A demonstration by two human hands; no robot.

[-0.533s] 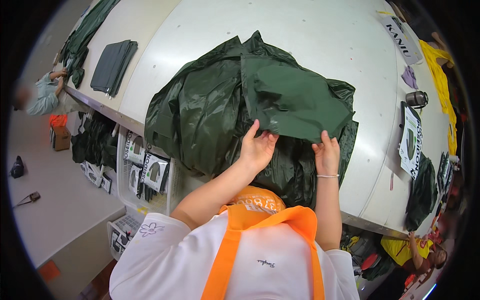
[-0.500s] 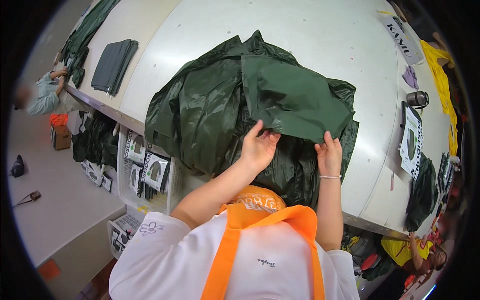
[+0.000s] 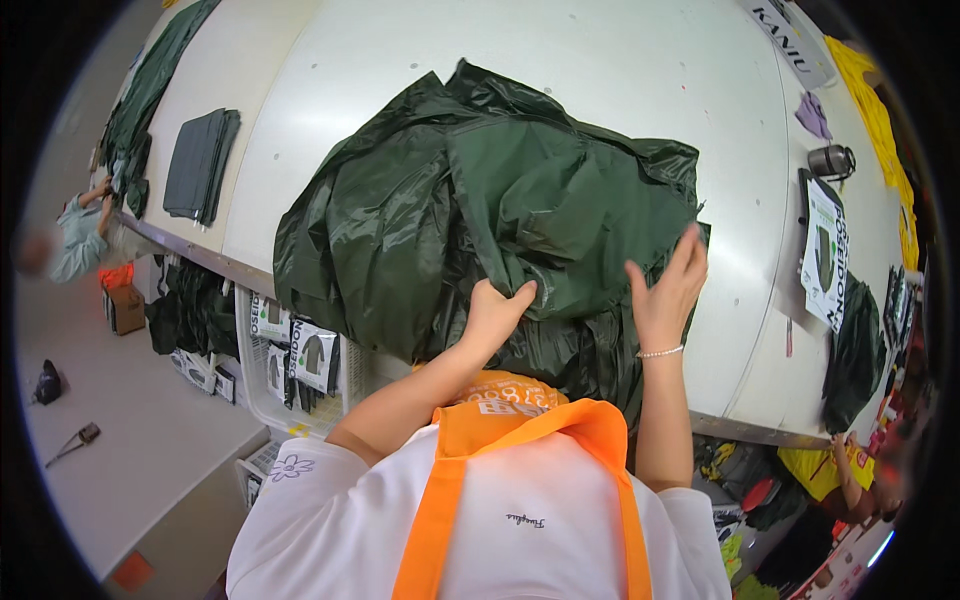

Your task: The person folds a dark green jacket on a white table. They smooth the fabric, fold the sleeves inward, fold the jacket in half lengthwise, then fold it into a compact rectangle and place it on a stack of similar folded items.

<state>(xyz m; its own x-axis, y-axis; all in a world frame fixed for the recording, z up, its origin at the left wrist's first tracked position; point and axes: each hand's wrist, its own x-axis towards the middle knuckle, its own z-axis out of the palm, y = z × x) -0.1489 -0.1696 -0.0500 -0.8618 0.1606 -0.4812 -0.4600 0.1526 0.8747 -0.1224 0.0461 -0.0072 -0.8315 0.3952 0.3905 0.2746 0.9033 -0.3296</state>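
Observation:
A heap of glossy dark green waterproof fabric point(image 3: 375, 235), which looks like raincoats, lies on the pale table in front of me. On top of it a matte green panel point(image 3: 560, 195) is spread out, its middle rumpled. My left hand point(image 3: 497, 318) is closed on the panel's near edge, the thumb on top and the other fingers hidden beneath the cloth. At the panel's right edge is my right hand point(image 3: 670, 295), fingers stretched out and thumb apart. It lies beside or lightly against the fabric; contact is hard to tell.
Folded dark green garments point(image 3: 201, 165) lie on the left of the table point(image 3: 700, 70). A white crate point(image 3: 262, 395) below its edge holds packaged garments. On the right are a metal flask point(image 3: 832, 161), a purple cloth point(image 3: 813, 115) and flat packages point(image 3: 822, 255). Other people work at both sides.
My right hand has opened and moved farther along the panel's right edge. My left hand has shifted left and nearer, its thumb now over the edge. The smooth panel has become rumpled.

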